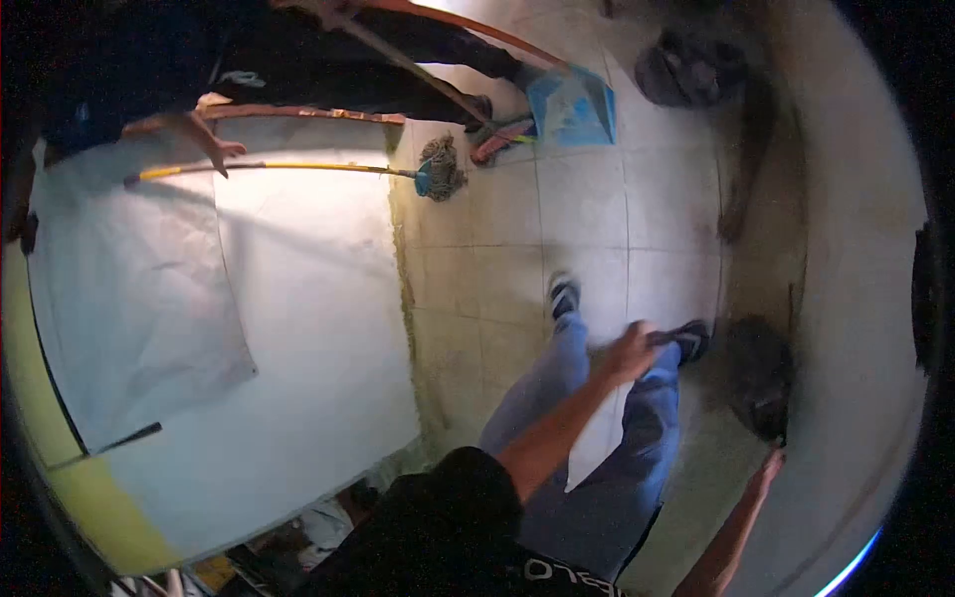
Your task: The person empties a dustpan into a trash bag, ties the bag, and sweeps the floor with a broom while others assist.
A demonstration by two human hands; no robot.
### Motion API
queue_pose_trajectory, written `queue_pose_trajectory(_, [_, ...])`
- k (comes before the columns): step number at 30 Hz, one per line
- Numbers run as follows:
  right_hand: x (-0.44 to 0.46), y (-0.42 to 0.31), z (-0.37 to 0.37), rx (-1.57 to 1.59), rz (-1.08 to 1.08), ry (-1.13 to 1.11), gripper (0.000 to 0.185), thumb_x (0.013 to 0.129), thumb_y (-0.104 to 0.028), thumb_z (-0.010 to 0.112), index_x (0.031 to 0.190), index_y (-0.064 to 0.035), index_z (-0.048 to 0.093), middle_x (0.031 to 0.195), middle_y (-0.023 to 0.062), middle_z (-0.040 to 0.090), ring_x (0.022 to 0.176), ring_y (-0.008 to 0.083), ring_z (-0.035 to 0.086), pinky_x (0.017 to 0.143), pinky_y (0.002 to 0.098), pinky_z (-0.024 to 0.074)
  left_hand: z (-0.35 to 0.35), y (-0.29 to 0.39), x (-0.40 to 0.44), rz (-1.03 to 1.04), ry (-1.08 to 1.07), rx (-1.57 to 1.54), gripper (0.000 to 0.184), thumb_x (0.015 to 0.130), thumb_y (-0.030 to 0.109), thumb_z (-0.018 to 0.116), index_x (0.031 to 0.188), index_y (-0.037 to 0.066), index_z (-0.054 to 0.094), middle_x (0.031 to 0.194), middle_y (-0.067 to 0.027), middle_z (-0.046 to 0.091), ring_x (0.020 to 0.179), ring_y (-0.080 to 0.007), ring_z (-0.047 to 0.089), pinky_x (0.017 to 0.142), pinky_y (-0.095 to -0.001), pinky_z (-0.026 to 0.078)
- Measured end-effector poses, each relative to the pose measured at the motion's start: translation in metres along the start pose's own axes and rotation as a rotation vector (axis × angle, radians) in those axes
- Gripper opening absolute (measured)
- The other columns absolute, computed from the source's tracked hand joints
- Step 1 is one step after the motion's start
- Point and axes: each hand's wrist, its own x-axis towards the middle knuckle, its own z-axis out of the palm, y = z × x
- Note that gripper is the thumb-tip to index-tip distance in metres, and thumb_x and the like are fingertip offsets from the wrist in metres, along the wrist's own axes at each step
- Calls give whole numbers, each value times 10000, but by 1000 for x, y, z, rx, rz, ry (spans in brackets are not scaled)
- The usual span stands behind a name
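You have 2 hands in view. Your left hand (629, 354) is above your right leg, its fingers closed around 1 dark object (661, 338); blur hides what the object is. Your right hand (769, 468) is at the lower edge of 1 near black bag (758, 373), beside the wall (858, 328); you cannot tell from this view whether its fingers grip the bag or only touch it. Your 2 shoes, left shoe (564, 297) and right shoe (696, 340), are on the tiled floor (582, 204).

On your left, 1 white table (328, 318) bounds the floor space; on your right, the wall bounds it. The table carries 1 large sheet (139, 298) and 1 dark strip (131, 437).

Farther on, the handle of 1 mop (438, 177) extends over the table, with its head past the table's edge. Beyond it are 1 red broom (502, 141) and 1 blue dustpan (575, 107), which stand in the way ahead of you. 1 co-worker (338, 70) is at the table's far side. Of the co-worker's 2 visible hands, 1 is near the mop handle and 1 is at the broom and dustpan handles. 1 far black bag (688, 68) is right of the dustpan.
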Motion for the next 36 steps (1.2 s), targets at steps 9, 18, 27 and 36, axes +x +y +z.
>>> queue_pose_trajectory(9, [-144, -20, 25, -814, -771, -391, 570, 875, -279, 584, 1315, 19, 377, 1310, 186, 442, 1149, 348, 456, 995, 417, 377, -282, -208, -178, -208, 385, 119, 412, 829, 317, 625, 1126, 37, 567, 1129, -153, 578, 1044, -324, 559, 885, -410, 445])
queue_pose_trajectory(18, [-358, -138, 209, -1106, -800, -453, 443, 863, -297, 579, 1168, 21, 534, 1158, 229, 551, 1087, 373, 521, 956, 430, 416, -379, -324, -338, -479, 499, -371, 360, 832, 278, 614, 1099, 41, 564, 1045, -164, 638, 998, -316, 600, 858, -403, 467])
queue_pose_trajectory(27, [-635, -376, 373, -416, -1248, -817, 469, 808, -35, 611, 1249, -47, 451, 1140, 119, 537, 1074, 259, 508, 869, 410, 429, -363, -360, -387, -586, 590, -592, 368, 797, 258, 631, 1079, 29, 571, 1005, -174, 644, 915, -310, 631, 770, -400, 510])
queue_pose_trajectory(36, [-712, -382, 427, -815, -1530, -820, 429, 769, -57, 656, 1166, -56, 494, 1071, 104, 564, 1028, 260, 505, 851, 407, 421, -252, -373, -451, -571, 709, -1181, 214, 804, 187, 572, 957, 38, 566, 812, -112, 615, 586, -219, 628, 449, -366, 480])
